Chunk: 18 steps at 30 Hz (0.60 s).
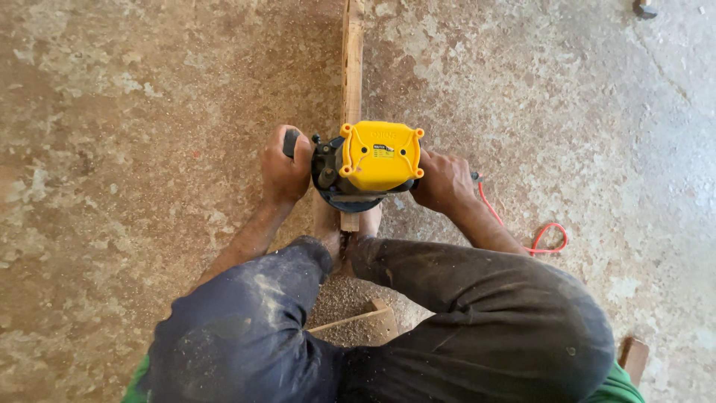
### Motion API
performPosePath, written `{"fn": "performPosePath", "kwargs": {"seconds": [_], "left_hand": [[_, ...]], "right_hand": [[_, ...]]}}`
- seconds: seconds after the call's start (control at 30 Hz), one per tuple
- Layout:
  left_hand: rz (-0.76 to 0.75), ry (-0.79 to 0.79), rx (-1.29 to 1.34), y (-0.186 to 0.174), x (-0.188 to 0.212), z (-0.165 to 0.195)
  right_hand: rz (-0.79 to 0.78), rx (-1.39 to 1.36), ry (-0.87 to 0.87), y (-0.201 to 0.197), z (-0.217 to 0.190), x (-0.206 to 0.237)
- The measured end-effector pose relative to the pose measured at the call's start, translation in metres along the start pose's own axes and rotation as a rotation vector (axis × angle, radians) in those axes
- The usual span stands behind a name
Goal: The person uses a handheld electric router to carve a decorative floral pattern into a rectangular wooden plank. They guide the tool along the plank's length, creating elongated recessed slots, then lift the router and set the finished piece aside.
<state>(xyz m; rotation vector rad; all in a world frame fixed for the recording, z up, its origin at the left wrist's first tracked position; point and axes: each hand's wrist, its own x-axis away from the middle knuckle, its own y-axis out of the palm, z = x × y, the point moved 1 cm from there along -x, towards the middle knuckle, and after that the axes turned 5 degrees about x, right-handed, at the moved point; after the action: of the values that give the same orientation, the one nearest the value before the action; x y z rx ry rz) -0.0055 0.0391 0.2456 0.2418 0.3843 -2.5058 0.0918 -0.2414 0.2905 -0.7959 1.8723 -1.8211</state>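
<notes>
Router [379,158], yellow-capped, is seated on narrow plank [352,67]; left hand [285,170] and right hand [442,181] are clenched on its handles. Bare feet [327,224] clamped beside plank and red cord [543,237] trailing right of router risk being cut if it slips.

**Free room and obstacles around the router**

I see bare, dusty concrete floor [134,149] open to left and right. The narrow upright wooden plank [352,67] bars the centre line ahead. A looping red power cord [548,237] lies by my right hand [444,181]; my knees block the near side.
</notes>
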Motion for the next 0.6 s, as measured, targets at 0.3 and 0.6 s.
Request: {"fn": "performPosePath", "kwargs": {"seconds": [0.3, 0.6], "left_hand": [[0.006, -0.064, 0.033, -0.001, -0.001, 0.013], [-0.068, -0.154, -0.039, 0.002, -0.032, -0.008]], "right_hand": [[-0.082, 0.032, 0.041, -0.008, -0.002, -0.004], [-0.240, 0.050, 0.078, -0.035, -0.007, -0.027]]}}
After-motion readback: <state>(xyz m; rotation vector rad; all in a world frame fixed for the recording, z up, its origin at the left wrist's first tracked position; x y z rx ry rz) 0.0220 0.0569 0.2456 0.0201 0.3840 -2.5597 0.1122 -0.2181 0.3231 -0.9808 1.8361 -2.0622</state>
